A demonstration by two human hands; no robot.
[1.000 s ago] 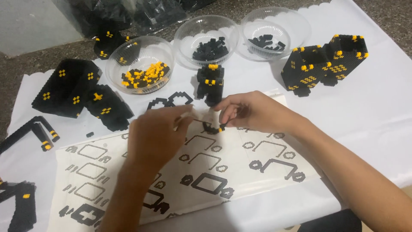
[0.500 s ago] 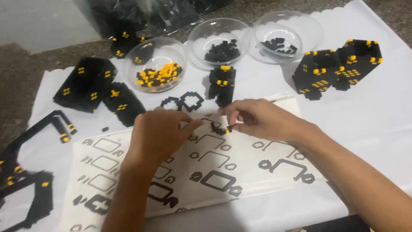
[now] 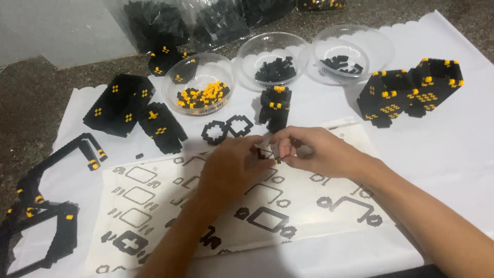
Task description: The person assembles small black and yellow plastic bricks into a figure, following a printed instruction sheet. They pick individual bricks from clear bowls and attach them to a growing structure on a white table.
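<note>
Left hand (image 3: 234, 164) and right hand (image 3: 309, 152) meeting fingertip to fingertip above the instruction sheet (image 3: 154, 206), near the middle of the counter. Both pinched nearly shut on one small black brick piece (image 3: 266, 153), held between them. Long axis too small to tell. Just behind: black block figure (image 3: 274, 108). Further toward the far edge: bowl of yellow bricks (image 3: 201, 95).

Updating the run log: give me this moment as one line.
left hand: pinching small black brick piece | right hand: pinching same piece | below: printed instruction sheet | behind: small black-and-yellow figure
</note>
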